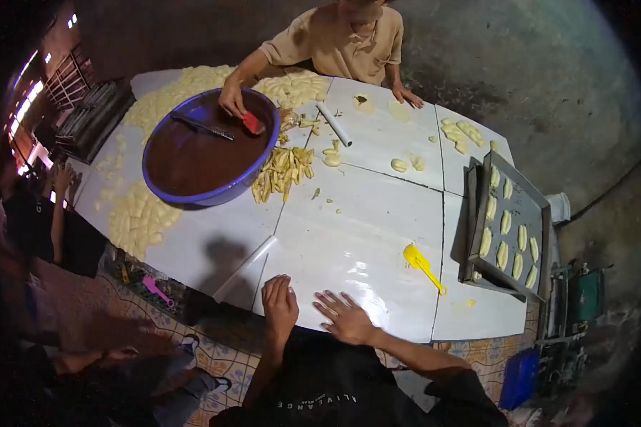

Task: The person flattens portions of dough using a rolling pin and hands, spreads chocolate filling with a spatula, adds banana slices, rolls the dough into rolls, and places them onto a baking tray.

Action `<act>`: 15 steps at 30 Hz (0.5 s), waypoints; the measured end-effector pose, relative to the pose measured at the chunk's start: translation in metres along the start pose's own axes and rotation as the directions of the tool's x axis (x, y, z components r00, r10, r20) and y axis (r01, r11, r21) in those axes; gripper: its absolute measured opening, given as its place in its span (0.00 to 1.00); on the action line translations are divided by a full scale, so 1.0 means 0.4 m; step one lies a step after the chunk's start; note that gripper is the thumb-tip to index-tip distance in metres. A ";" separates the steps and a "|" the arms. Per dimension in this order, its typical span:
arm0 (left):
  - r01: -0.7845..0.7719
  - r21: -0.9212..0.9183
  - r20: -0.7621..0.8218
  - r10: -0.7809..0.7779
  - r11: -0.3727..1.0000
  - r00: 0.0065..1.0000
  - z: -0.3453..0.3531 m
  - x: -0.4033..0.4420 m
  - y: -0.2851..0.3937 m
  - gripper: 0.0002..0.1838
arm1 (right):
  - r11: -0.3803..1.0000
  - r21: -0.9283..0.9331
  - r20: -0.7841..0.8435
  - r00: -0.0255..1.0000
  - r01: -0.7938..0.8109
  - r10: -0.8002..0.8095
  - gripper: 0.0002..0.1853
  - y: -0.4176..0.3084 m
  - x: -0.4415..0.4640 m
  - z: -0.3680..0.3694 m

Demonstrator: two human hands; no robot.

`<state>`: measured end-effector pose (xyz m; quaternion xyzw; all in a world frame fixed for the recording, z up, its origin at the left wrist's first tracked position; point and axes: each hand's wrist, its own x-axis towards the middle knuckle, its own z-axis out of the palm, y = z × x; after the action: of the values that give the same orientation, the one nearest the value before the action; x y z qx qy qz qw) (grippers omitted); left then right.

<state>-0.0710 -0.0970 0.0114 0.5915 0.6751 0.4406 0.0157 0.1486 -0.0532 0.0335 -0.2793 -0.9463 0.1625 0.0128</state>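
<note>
My left hand (280, 306) is at the table's front edge, its fingers slightly bent and close together, with nothing visible in it. Beside it, a white pipe-like rolling pin (246, 269) lies slantwise near the edge. My right hand (345, 318) rests flat on the white tabletop (349, 235), fingers spread and holding nothing. Farther right lies a yellow plastic scoop (425, 269). A big blue basin (222, 198) of brown filling stands to the left, with a dark long-handled tool (201, 127) in it. Yellow peeled pieces, perhaps banana, (283, 173) are heaped against the basin.
Across the table a person (352, 43) dips a red scoop (252, 123) into the filling. Pale dough pieces (144, 217) cover the left side. At right, a dark metal tray (509, 220) holds rows of shaped dough. Another rolling pin (333, 124) lies farther back.
</note>
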 end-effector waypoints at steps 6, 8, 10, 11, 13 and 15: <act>0.036 -0.056 -0.111 -0.042 0.998 0.993 0.009 -0.012 0.012 0.10 | 0.872 0.007 -0.359 0.813 -0.489 0.459 0.37 0.199 0.130 -0.041; 0.063 -0.085 -0.113 -0.072 0.994 0.991 0.000 -0.012 0.015 0.10 | 0.917 -0.049 -0.383 0.855 -0.397 0.350 0.38 0.146 0.199 -0.001; 0.082 -0.122 -0.124 -0.097 0.989 0.988 0.022 -0.042 -0.024 0.10 | 0.985 -0.036 -0.125 0.979 -0.167 0.161 0.37 0.054 0.203 0.031; 0.081 -0.078 -0.124 -0.090 0.994 0.988 0.022 -0.041 -0.024 0.10 | 0.997 0.065 -0.162 0.985 -0.051 0.061 0.35 0.012 0.185 0.050; 0.101 -0.059 -0.119 -0.107 0.993 0.987 0.017 -0.043 -0.019 0.11 | 0.970 0.176 -0.210 0.969 0.166 -0.128 0.30 -0.047 0.118 0.052; 0.128 -0.116 -0.095 -0.140 0.985 0.986 0.028 -0.058 -0.037 0.11 | 0.887 0.325 -0.165 0.943 0.329 -0.289 0.24 -0.022 0.097 0.025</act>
<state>-0.0695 -0.1081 -0.0162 0.5195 0.6880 0.5049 0.0429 0.1101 -0.0424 0.0243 -0.1268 -0.9326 0.3073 0.1406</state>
